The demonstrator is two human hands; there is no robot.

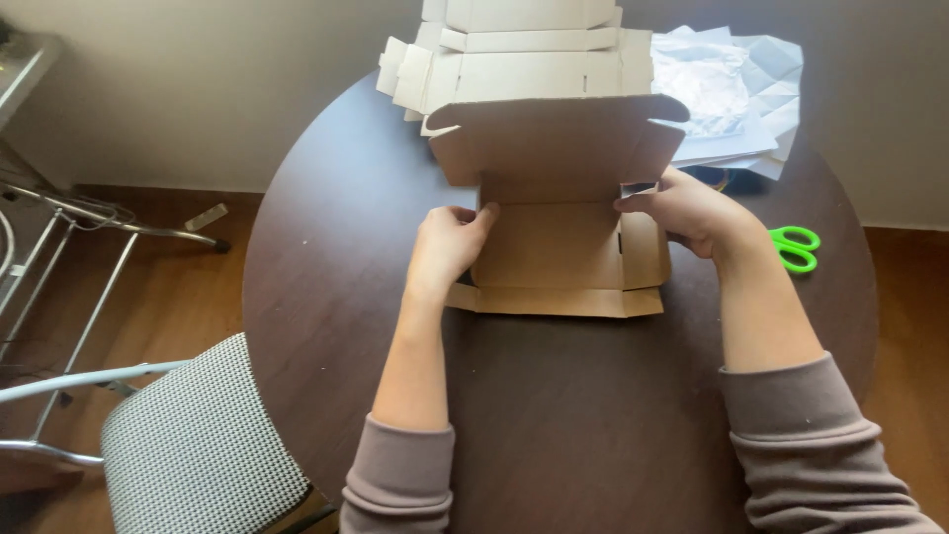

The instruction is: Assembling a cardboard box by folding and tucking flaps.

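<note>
One cardboard box (554,213) lies half-folded on the round table (326,297). The left hand (447,242) pinches its left flap, the right hand (692,210) grips its right flap. One pair of green scissors (796,247) lies nearby.

I see a flat-cut brown cardboard box (549,247) partly folded on the dark round table (593,425), near its far half. Its base panel lies flat, plain and unprinted. The big lid panel stands up at the far edge and leans slightly back, with rounded tabs at both upper corners. The right side wall is folded upward, with a small flap tucked in at its far corner; the left side wall is raised too, as far as I can tell. The near front flap still lies flat on the table, unfolded, with angled ends.
</note>
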